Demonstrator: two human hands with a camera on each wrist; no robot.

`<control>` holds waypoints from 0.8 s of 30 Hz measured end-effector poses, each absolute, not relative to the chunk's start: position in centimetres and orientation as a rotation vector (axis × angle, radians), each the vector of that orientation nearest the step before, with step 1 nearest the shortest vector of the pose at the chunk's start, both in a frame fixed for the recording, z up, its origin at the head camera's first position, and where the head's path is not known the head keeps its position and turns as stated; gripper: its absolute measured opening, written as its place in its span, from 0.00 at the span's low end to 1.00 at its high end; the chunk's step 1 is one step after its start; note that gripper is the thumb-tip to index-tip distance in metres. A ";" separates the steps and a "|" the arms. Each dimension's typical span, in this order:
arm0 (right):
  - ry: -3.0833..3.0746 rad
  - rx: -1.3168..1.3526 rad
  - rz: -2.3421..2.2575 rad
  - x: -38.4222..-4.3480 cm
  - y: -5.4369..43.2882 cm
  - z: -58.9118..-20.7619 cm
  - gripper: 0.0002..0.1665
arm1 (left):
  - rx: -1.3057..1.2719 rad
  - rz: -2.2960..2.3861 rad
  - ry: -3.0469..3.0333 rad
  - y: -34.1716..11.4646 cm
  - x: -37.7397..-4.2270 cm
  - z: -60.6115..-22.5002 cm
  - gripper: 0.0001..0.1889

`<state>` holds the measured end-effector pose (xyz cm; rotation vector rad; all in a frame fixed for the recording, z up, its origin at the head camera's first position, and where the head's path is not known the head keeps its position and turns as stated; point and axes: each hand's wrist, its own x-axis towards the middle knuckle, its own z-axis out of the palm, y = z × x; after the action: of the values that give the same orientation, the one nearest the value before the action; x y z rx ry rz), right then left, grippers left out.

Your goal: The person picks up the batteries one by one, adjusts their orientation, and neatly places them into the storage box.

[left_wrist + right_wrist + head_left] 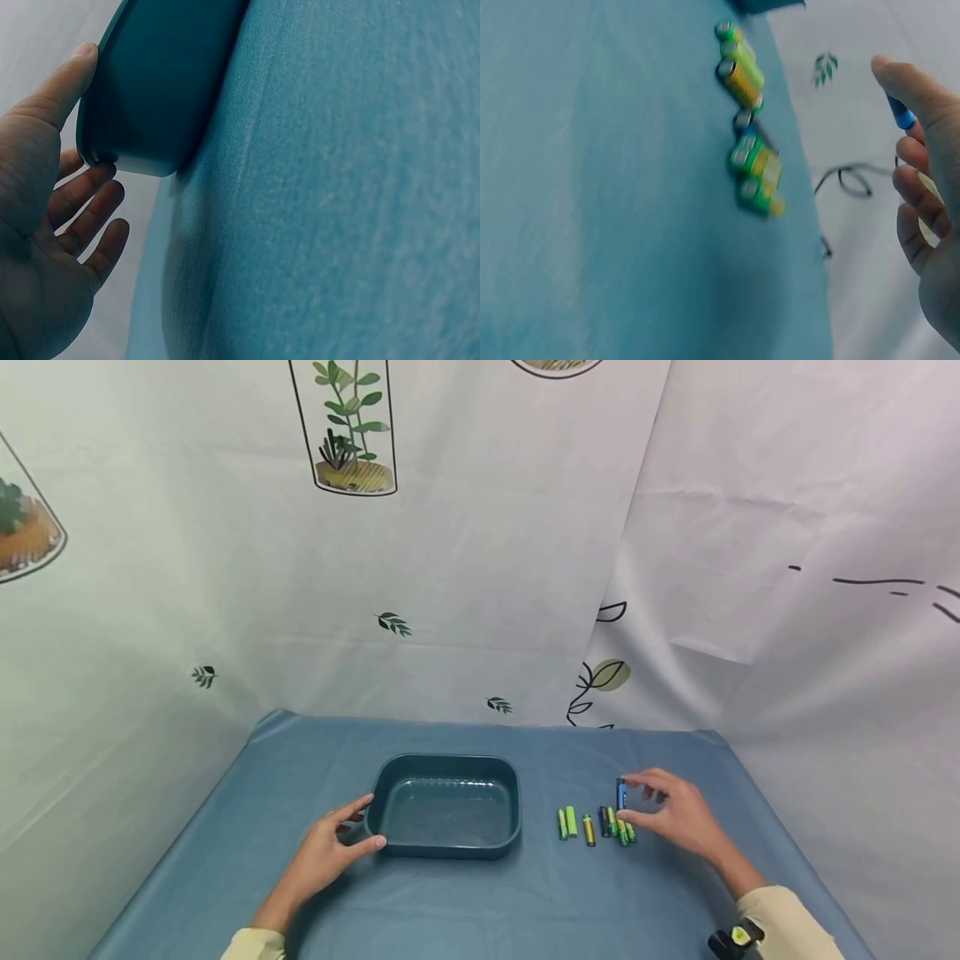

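A teal rectangular baking dish (pixel 450 851) stands on the blue cloth. At its near left corner, my left hand (pixel 324 850) rests its thumb and forefinger against the rim, the other fingers loose, as the left wrist view also shows at the dish wall (pixel 161 82). My right hand (pixel 678 814) pinches a blue battery (pixel 621 793) upright between thumb and forefinger, above the other batteries. Part of this blue battery (pixel 901 112) is hidden by the thumb in the right wrist view. Below lie several batteries: a light green battery (pixel 572 821), a gold-and-green battery (pixel 588 831) and a dark battery (pixel 603 821) among them.
The blue tablecloth (pixel 450 906) covers the table, whose back edge meets a pale printed curtain (pixel 480 568). Cloth lies between the dish and the batteries. A dark device with a strap (pixel 737 937) sits at my right cuff.
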<state>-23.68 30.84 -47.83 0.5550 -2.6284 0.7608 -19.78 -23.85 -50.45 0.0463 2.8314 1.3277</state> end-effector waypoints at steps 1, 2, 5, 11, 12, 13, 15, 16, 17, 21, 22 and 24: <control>-2.621 0.565 0.763 -23.8 30.4 -47.5 0.31 | 0.047 1.331 2.830 -23.9 -19.8 -50.5 0.42; -2.613 0.576 0.769 -23.9 29.9 -47.1 0.30 | 0.046 1.334 2.830 -23.9 -19.7 -50.5 0.42; -2.587 0.615 0.792 -24.2 28.5 -46.2 0.30 | 0.049 1.341 2.825 -23.9 -19.7 -50.5 0.42; -2.600 0.696 0.831 -25.3 26.0 -45.2 0.30 | 0.063 1.323 2.826 -23.9 -19.8 -50.4 0.42; -2.603 0.706 0.835 -25.5 25.6 -45.1 0.30 | 0.063 1.321 2.827 -23.9 -19.8 -50.4 0.42; -2.606 0.714 0.840 -25.7 25.1 -45.0 0.30 | 0.064 1.324 2.826 -23.9 -19.8 -50.4 0.42; -2.603 0.731 0.865 -26.1 24.1 -44.8 0.29 | 0.059 1.328 2.826 -23.9 -19.8 -50.5 0.42; -2.599 0.739 0.875 -26.3 23.7 -44.7 0.29 | 0.056 1.333 2.824 -23.9 -19.8 -50.5 0.42; -2.595 0.748 0.889 -26.4 23.2 -44.7 0.29 | 0.052 1.338 2.822 -23.9 -19.7 -50.5 0.42; -2.612 0.760 0.940 -27.0 21.3 -44.4 0.30 | 0.045 1.348 2.821 -23.9 -19.7 -50.6 0.43; -2.619 0.759 0.946 -27.2 20.9 -44.3 0.30 | 0.046 1.346 2.823 -23.9 -19.7 -50.6 0.43; -2.641 0.758 0.961 -27.5 19.9 -44.0 0.31 | 0.044 1.346 2.825 -23.9 -19.6 -50.6 0.43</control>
<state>-27.47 19.85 -44.02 0.7580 -2.6414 0.9608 -19.62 -23.90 -50.64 0.0439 2.8245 1.3459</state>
